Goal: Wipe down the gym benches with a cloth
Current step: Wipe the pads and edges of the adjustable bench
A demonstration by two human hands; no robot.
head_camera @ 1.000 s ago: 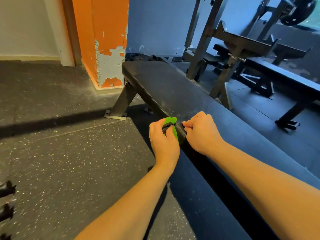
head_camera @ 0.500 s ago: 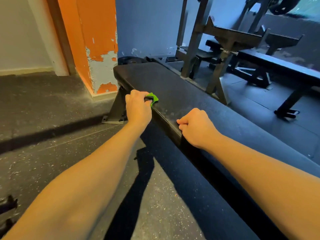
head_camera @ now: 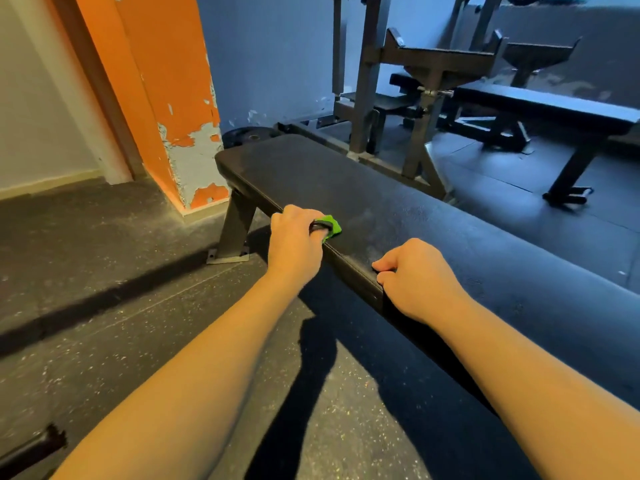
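Observation:
A long black padded gym bench [head_camera: 398, 216] runs from the far left to the near right. My left hand [head_camera: 294, 242] grips a small green cloth [head_camera: 330, 227] and presses it on the bench's near edge, close to the far end. Only a corner of the cloth shows past my fingers. My right hand [head_camera: 415, 277] is curled in a fist on the same edge, a hand's width nearer to me, with nothing visible in it.
An orange pillar with peeling paint [head_camera: 173, 109] stands just beyond the bench's far leg [head_camera: 235, 233]. A steel rack [head_camera: 412, 98] and a second black bench [head_camera: 540, 105] are behind. A weight plate [head_camera: 249, 136] lies by the wall. Speckled rubber floor [head_camera: 104, 306] is on the left.
My left hand slid the cloth along the bench's near edge away from my right hand towards the far end, then came a little way back. The right hand stayed in place.

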